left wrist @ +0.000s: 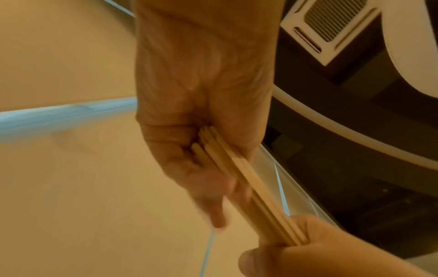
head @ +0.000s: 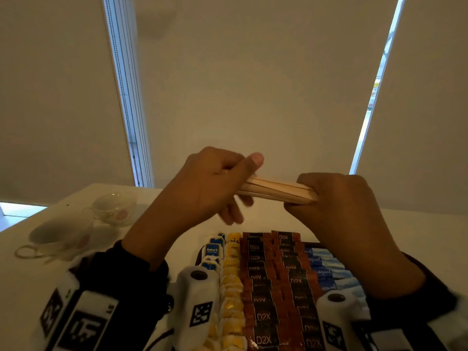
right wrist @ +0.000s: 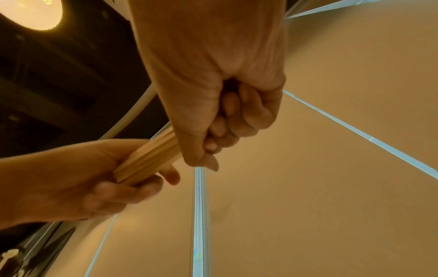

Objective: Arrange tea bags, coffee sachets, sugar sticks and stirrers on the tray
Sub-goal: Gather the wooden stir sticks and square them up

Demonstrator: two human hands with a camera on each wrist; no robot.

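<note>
Gripping the stirrers (head: 277,192) by both ends — hands (head: 207,183) (head: 339,198) above the tray (head: 200,257).

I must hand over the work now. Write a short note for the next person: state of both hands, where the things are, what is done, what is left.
Left hand: holds one end of the wooden stirrers; its lower fingers are loose.
Right hand: fist grip on the other end.
The bundle is in the air above the tray.
Done: tea bags, coffee sachets and sugar sticks lie in rows on the tray.
Left: place the stirrers on the tray.
Two cups stand on the table, left.
</note>
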